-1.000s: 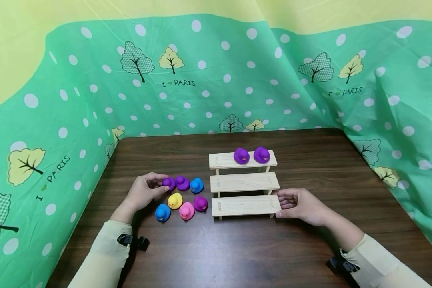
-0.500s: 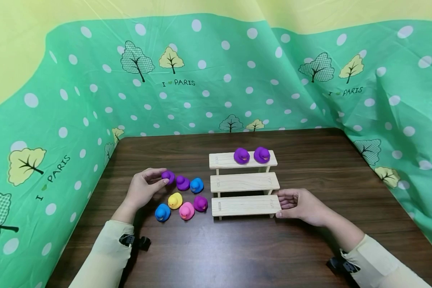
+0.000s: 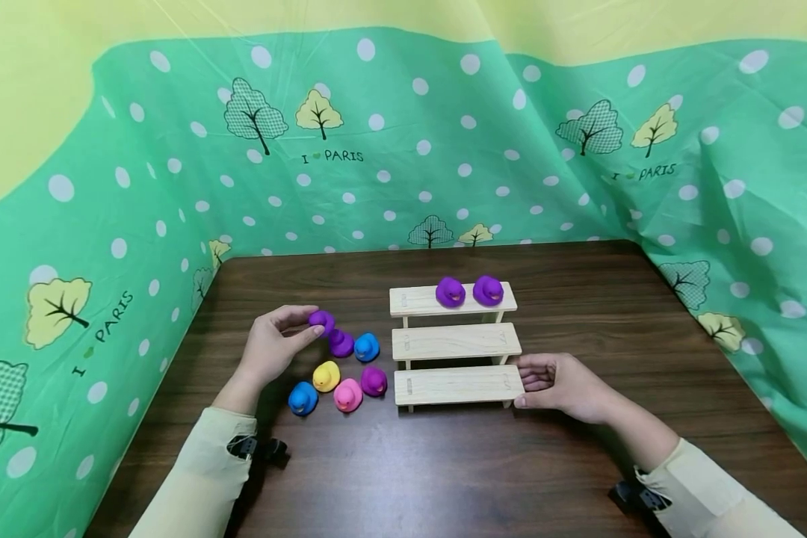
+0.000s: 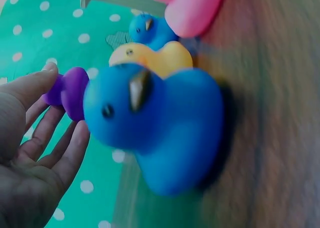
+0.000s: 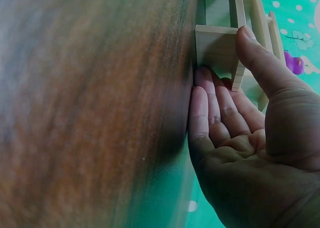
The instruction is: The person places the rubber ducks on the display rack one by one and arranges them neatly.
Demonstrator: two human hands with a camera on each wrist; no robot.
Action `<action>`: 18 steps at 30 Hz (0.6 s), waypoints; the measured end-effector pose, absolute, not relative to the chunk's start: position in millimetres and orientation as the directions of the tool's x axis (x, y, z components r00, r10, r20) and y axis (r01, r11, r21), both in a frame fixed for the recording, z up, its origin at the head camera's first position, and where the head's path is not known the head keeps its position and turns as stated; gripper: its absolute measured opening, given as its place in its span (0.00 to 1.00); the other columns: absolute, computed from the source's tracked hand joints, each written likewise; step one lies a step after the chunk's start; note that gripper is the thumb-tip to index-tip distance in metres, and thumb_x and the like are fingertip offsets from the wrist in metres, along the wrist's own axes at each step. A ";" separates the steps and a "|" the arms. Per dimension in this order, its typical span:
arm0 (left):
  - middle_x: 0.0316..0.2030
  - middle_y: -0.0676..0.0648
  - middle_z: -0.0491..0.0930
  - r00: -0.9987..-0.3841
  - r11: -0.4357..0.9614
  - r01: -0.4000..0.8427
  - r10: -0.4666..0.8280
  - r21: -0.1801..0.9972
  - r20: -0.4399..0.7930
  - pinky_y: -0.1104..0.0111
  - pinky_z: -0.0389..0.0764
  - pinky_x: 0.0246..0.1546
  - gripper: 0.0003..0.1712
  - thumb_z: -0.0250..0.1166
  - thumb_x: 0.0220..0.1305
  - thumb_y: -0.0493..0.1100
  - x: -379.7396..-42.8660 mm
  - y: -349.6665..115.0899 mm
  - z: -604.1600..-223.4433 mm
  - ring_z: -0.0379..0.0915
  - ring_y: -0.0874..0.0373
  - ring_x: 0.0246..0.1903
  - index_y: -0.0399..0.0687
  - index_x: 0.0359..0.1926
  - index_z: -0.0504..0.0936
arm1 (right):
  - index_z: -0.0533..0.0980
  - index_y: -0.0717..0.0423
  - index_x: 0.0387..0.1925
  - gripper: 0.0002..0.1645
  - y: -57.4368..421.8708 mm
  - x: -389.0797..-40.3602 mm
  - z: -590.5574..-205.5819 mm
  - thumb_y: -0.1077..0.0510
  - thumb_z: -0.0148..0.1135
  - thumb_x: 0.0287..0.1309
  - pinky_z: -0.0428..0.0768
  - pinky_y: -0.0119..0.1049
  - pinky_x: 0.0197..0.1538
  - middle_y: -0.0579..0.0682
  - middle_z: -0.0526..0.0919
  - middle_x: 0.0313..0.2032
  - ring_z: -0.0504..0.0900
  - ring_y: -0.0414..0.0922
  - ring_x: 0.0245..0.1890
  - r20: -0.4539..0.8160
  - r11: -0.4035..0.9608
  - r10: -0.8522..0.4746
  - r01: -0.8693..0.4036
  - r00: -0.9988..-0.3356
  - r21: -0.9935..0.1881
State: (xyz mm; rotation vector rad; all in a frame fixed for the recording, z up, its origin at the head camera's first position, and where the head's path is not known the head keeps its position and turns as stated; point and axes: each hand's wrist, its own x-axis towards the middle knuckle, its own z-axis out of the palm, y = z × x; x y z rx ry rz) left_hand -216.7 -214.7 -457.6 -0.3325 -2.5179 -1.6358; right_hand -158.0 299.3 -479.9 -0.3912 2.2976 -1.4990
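My left hand (image 3: pixel 270 350) pinches a purple rubber duck (image 3: pixel 322 322) between thumb and fingers. In the left wrist view this purple duck (image 4: pixel 75 93) is up off the table. Below it in the head view sit another purple duck (image 3: pixel 341 344) and a blue duck (image 3: pixel 367 347). At the right end of a three-step wooden stand, my right hand (image 3: pixel 565 388) holds the lowest step (image 3: pixel 457 385). In the right wrist view the thumb (image 5: pixel 260 62) lies along the plank's edge, with the fingers beneath it. Two purple ducks (image 3: pixel 450 292) sit on the top step (image 3: pixel 413 300).
Nearer the front are a yellow duck (image 3: pixel 326 376), a blue duck (image 3: pixel 302 399), a pink duck (image 3: pixel 347 395) and a magenta-purple duck (image 3: pixel 373 381). The middle step (image 3: pixel 456 341) is bare wood. A green dotted cloth (image 3: pixel 390 134) surrounds the dark wooden table (image 3: pixel 410 471).
My left hand has lifted the purple duck from the left end of the back row and moved it up and slightly right. The right hand and the stand have stayed put.
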 end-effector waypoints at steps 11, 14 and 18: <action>0.50 0.40 0.88 -0.957 0.284 0.290 0.112 0.914 0.269 0.73 0.85 0.48 0.21 0.77 0.64 0.40 -227.5 -183.4 -442.1 0.86 0.43 0.49 0.41 0.57 0.87 | 0.73 0.75 0.64 0.42 299.8 -158.9 -482.4 0.60 0.82 0.53 0.85 0.35 0.54 0.62 0.85 0.53 0.85 0.51 0.52 -0.145 0.393 -0.426 -0.039 -0.893 -0.919; 0.49 0.39 0.88 -0.959 0.262 0.284 0.095 0.922 0.269 0.73 0.85 0.47 0.21 0.77 0.64 0.39 -227.6 -172.4 -436.4 0.86 0.43 0.48 0.39 0.57 0.87 | 0.74 0.74 0.63 0.41 300.2 -158.9 -483.0 0.60 0.82 0.53 0.86 0.35 0.54 0.62 0.85 0.53 0.85 0.51 0.53 -0.142 0.392 -0.430 -0.043 -0.892 -0.919; 0.49 0.39 0.88 -0.959 0.236 0.283 0.077 0.930 0.272 0.72 0.86 0.46 0.21 0.78 0.63 0.40 -227.7 -158.1 -431.9 0.86 0.41 0.47 0.41 0.56 0.87 | 0.74 0.74 0.63 0.40 300.7 -159.6 -483.1 0.60 0.82 0.54 0.86 0.36 0.55 0.62 0.85 0.53 0.85 0.51 0.53 -0.138 0.385 -0.436 -0.045 -0.890 -0.922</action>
